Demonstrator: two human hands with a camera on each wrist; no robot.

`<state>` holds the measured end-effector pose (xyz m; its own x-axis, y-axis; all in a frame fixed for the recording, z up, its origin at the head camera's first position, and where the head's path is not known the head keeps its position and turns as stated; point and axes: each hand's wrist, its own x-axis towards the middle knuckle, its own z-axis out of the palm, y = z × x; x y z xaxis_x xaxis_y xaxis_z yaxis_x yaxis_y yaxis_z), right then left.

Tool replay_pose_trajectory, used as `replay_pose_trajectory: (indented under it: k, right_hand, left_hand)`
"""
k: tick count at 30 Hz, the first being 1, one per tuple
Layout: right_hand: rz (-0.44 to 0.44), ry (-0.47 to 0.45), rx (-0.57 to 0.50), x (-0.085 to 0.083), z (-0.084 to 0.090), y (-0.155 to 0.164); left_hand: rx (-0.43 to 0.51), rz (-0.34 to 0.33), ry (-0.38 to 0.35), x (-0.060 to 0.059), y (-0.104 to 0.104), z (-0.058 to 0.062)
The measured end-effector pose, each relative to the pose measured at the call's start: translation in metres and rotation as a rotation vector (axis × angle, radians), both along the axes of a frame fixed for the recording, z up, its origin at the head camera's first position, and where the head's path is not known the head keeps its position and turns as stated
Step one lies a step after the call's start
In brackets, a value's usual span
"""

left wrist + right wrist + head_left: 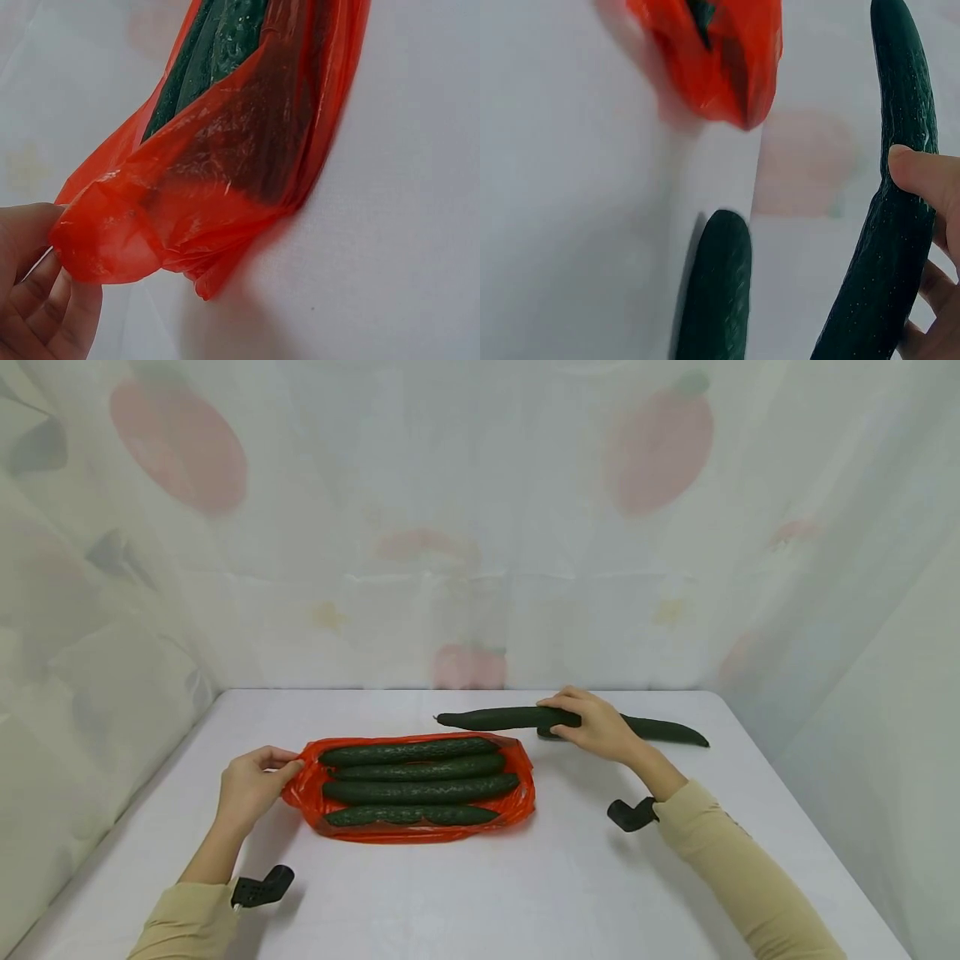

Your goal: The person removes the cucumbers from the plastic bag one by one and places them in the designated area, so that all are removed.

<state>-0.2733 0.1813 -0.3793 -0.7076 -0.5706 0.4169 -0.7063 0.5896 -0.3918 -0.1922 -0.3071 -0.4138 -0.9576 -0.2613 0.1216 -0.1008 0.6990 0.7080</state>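
At the left end of an open red plastic bag point(300, 792), my left hand point(251, 785) pinches the edge between thumb and fingers. Several dark green cucumbers point(420, 792) lie side by side inside the bag, and in the left wrist view they show partly through the red film. My right hand point(592, 724) grips a long cucumber point(487, 719) around its middle, thumb on the near side. That cucumber is raised, as the right wrist view shows. Below it, another cucumber point(714, 300) lies on the table, partly hidden in the head view by the held one and the hand.
A white table point(465, 902) lies under everything. Behind it hangs a pale curtain point(465, 485) with faded fruit prints, and similar sheets close off both sides. Each wrist carries a small black camera, the left one point(262, 887) and the right one point(632, 815).
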Motion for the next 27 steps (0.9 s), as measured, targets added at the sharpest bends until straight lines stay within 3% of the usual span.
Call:
replay_pose_trajectory:
  k: [15,27]
  right_hand:
    - [-0.085,-0.079,0.029,-0.001,-0.018,0.041]
    - [-0.124,-0.068,0.044,0.0,-0.03,0.073]
  left_hand:
    - [-0.005,0.009,-0.02,0.0,-0.001,-0.001]
    - [0.026,0.02,-0.026,-0.001,-0.003,-0.003]
